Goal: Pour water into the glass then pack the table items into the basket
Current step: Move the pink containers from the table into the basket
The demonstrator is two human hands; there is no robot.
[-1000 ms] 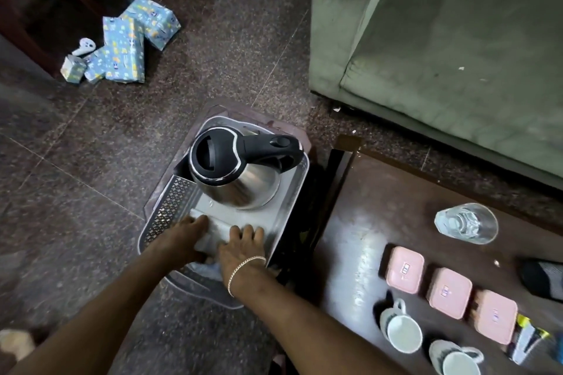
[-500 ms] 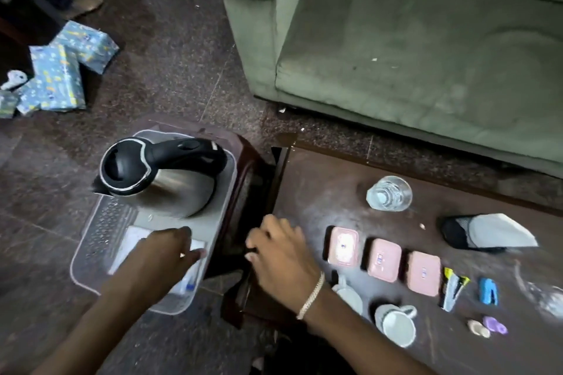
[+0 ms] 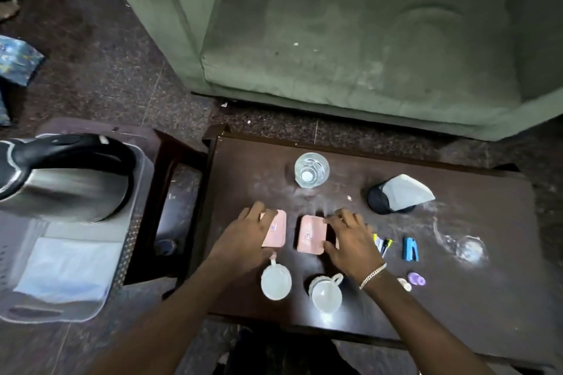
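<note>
On the dark wooden table (image 3: pixel 457 298) stands a glass (image 3: pixel 311 169) with water in it. Nearer me lies a row of pink lidded boxes. My left hand (image 3: pixel 243 236) lies over the left pink box (image 3: pixel 277 230), fingers at its far end and thumb at its near end. My right hand (image 3: pixel 347 236) covers the right pink box, which is hidden, and its fingertips touch the middle pink box (image 3: pixel 308 234). Two white cups (image 3: pixel 275 281) (image 3: pixel 326 294) sit close to the front edge. The grey basket (image 3: pixel 134 222), left of the table, holds a steel kettle (image 3: pixel 61 175) and a white folded cloth (image 3: pixel 70 268).
The basket rests on a brown stool (image 3: pixel 170 158). Right of my hands lie a black holder with a grey napkin (image 3: pixel 399 195), a yellow-black item (image 3: pixel 383 245), a blue stapler (image 3: pixel 410 249) and small purple (image 3: pixel 416 278) and pale pieces. A green sofa (image 3: pixel 335 39) stands behind the table.
Both hands left the basket and its white cloth and moved right to the table, first the right, then the left. They now rest on the pink boxes. My view swung right.
</note>
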